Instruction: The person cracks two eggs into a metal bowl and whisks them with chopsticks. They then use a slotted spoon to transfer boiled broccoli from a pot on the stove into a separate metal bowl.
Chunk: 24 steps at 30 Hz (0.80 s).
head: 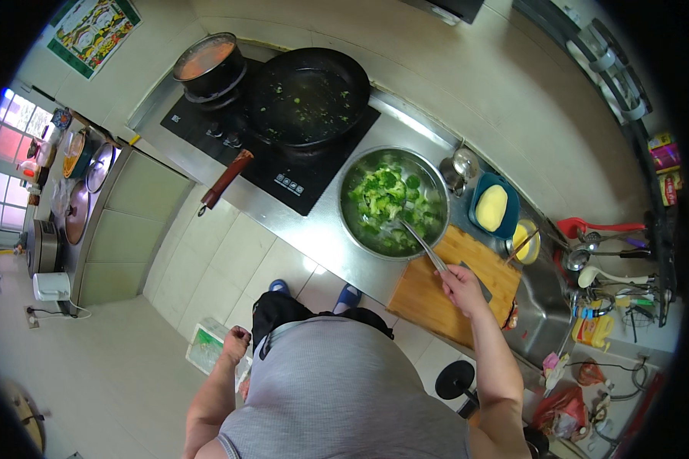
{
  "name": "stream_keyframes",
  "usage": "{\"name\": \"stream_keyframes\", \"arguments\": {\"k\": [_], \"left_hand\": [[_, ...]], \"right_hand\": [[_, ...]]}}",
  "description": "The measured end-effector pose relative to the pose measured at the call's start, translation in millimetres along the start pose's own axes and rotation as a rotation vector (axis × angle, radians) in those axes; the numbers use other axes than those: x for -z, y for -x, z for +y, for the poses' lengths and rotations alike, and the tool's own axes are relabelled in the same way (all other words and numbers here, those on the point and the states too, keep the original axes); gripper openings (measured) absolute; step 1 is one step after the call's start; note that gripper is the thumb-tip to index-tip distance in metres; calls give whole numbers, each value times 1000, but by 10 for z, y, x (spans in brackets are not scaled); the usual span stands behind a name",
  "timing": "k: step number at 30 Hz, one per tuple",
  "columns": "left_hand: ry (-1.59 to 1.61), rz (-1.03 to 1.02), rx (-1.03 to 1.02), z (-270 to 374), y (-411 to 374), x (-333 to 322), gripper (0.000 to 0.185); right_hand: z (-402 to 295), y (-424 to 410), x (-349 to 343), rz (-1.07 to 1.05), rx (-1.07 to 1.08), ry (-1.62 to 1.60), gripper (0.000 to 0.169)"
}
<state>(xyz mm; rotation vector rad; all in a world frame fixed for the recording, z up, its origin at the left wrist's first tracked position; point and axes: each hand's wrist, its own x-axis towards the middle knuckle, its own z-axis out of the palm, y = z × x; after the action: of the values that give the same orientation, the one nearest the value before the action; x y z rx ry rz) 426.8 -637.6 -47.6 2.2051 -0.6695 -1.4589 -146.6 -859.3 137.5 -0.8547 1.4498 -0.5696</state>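
My right hand (459, 287) is closed around the handle of a metal ladle or skimmer (424, 244). The tool's head is down in a steel basin (344, 212), among broccoli florets (387, 192) in water, so its shape is mostly hidden. Under my right forearm lies a wooden cutting board (419, 290) with a dark flat blade (482, 282) on it, partly covered by my hand. My left hand (236, 342) hangs by my hip, away from the counter. Its fingers are curled, and no held object shows in it.
A black wok (310, 97) with green scraps sits on the gas stove (293, 178), its wooden handle (229, 178) jutting past the counter edge. Behind it stands a pot of reddish liquid (206, 63). Right of the basin are a blue container (511, 221) holding a peeled potato (492, 207) and the sink (542, 310).
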Motion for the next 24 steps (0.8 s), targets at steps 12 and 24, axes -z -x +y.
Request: {"name": "stream_keyframes", "arguments": {"k": [12, 24], "left_hand": [[-1, 37, -168, -138, -806, 965, 12], [288, 26, 227, -1547, -932, 2414, 16]], "right_hand": [[335, -89, -222, 197, -107, 73, 21], [-1, 569, -2059, 678, 259, 1057, 39]]}}
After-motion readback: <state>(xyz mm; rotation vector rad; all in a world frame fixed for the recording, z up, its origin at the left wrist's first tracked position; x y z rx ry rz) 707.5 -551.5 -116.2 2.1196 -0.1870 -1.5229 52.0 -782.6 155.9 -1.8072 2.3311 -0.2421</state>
